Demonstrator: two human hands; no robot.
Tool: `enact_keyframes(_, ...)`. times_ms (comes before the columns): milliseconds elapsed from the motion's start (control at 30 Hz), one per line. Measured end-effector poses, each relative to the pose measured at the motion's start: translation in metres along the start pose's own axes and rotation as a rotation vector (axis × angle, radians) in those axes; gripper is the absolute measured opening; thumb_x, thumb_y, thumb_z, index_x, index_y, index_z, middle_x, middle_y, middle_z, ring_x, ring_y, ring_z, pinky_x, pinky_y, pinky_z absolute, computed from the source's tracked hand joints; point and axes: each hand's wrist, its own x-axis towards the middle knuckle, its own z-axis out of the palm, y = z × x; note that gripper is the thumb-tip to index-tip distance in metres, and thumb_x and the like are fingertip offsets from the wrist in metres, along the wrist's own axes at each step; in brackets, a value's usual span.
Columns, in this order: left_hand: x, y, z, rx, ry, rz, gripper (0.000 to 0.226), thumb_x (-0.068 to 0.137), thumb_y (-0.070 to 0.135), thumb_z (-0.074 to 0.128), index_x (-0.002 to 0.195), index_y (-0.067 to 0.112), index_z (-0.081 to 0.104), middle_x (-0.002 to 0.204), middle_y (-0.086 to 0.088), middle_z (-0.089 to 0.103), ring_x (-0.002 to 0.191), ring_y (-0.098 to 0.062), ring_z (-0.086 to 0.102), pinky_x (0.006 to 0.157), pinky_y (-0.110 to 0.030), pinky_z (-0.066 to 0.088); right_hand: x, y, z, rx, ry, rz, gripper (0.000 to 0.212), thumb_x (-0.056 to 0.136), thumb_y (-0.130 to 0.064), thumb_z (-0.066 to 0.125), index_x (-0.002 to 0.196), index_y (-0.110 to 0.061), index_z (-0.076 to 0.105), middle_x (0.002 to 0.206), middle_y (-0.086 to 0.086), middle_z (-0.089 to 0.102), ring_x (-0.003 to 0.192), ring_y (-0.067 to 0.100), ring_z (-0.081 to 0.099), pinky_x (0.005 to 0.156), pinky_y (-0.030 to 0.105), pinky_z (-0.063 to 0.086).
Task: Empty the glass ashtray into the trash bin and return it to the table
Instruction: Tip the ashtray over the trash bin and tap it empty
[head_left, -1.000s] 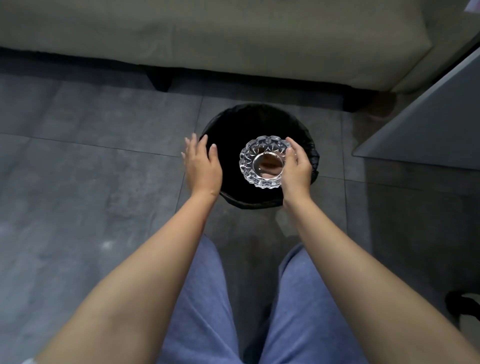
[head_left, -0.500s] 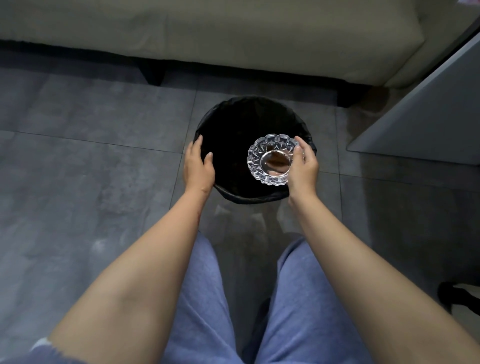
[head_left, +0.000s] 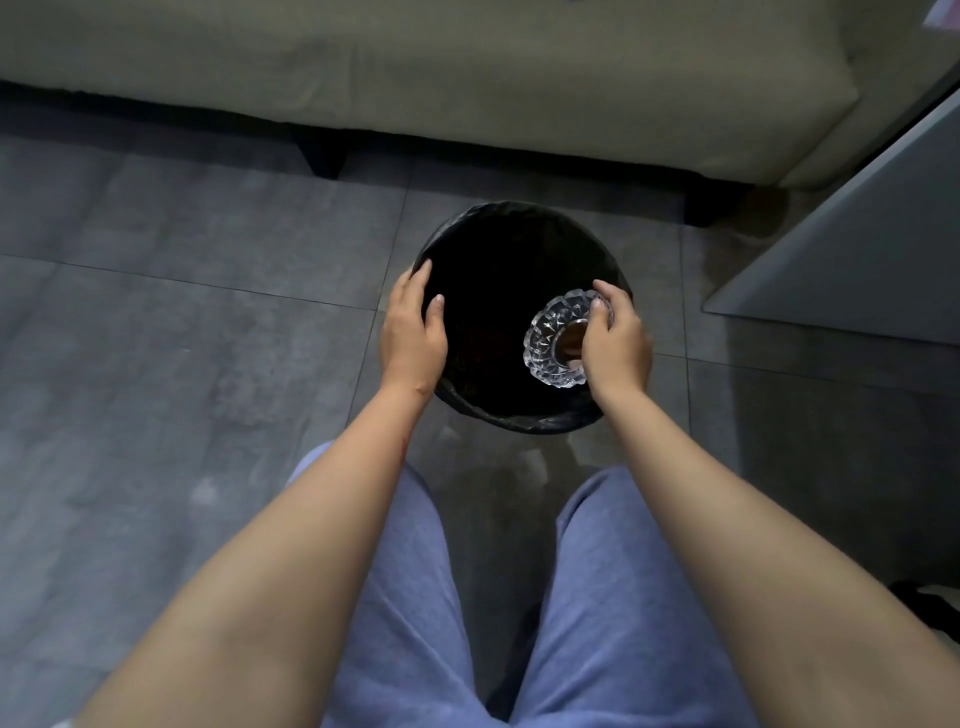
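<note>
Head view: sofa (head_left: 415, 67) at twelve o'clock beyond trash bin (head_left: 519, 218); left hand (head_left: 413, 332) grips its rim; right hand (head_left: 615, 345) pinches tilted glass ashtray (head_left: 550, 340), opening facing left.

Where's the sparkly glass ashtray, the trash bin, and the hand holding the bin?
glass ashtray (head_left: 543, 340), head view, on its cut-glass left rim.
trash bin (head_left: 519, 422), head view, on its near black-lined rim.
left hand (head_left: 413, 335), head view, on the back of the hand.

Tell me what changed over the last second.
The left hand moved onto the trash bin's left rim and took hold. The right hand tipped the glass ashtray sideways toward the bin's opening, staying over its right side. The right hand's grip and the bin's place are unchanged.
</note>
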Motion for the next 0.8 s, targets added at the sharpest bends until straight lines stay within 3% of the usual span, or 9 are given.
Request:
enact_keyframes(167, -0.005, 0.009, 0.004, -0.034, 0.016, 0.046, 0.046, 0.1, 0.015, 0.045, 0.146, 0.015, 0.04, 0.15, -0.007, 0.044, 0.141, -0.018, 0.038, 0.109, -0.017, 0.026, 0.003, 0.006, -0.006, -0.191, -0.003, -0.127, 0.033, 0.102, -0.029, 0.039, 0.129, -0.03, 0.057, 0.114, 0.008, 0.071, 0.105, 0.032, 0.064, 0.074, 0.028, 0.038)
enact_keyframes(433, -0.008, 0.015, 0.005, -0.005, 0.017, 0.065, 0.045, 0.102, 0.02, 0.042, 0.147, 0.015, 0.039, 0.151, -0.005, 0.043, 0.141, -0.016, 0.038, 0.105, -0.009, 0.023, 0.01, -0.001, -0.006, -0.201, 0.016, -0.317, 0.034, 0.102, -0.032, 0.036, 0.13, -0.036, 0.055, 0.095, 0.008, 0.073, 0.086, 0.029, 0.069, 0.07, 0.033, 0.048)
enact_keyframes(533, -0.01, 0.013, 0.005, 0.015, 0.018, 0.091, 0.045, 0.102, 0.019, 0.043, 0.146, 0.014, 0.04, 0.151, -0.005, 0.044, 0.141, -0.016, 0.039, 0.103, -0.005, 0.022, 0.013, 0.008, 0.001, -0.45, -0.098, -0.282, 0.037, 0.102, -0.027, 0.034, 0.134, -0.031, 0.052, 0.101, 0.014, 0.072, 0.091, 0.037, 0.067, 0.069, 0.037, 0.045)
enact_keyframes(667, -0.011, 0.011, 0.005, 0.023, 0.017, 0.107, 0.045, 0.102, 0.018, 0.044, 0.146, 0.013, 0.04, 0.15, -0.006, 0.045, 0.141, -0.017, 0.039, 0.106, -0.008, 0.023, 0.016, 0.009, 0.002, -0.331, -0.071, -0.184, 0.036, 0.101, -0.032, 0.033, 0.13, -0.032, 0.054, 0.093, 0.013, 0.075, 0.087, 0.035, 0.071, 0.08, 0.04, 0.056)
enact_keyframes(800, -0.013, 0.009, 0.005, 0.021, 0.021, 0.09, 0.046, 0.102, 0.019, 0.044, 0.147, 0.013, 0.039, 0.151, -0.006, 0.043, 0.141, -0.017, 0.038, 0.108, -0.01, 0.023, 0.02, 0.012, 0.003, -0.47, -0.112, -0.191, 0.038, 0.101, -0.02, 0.033, 0.133, -0.026, 0.053, 0.097, 0.016, 0.073, 0.091, 0.039, 0.068, 0.073, 0.036, 0.05)
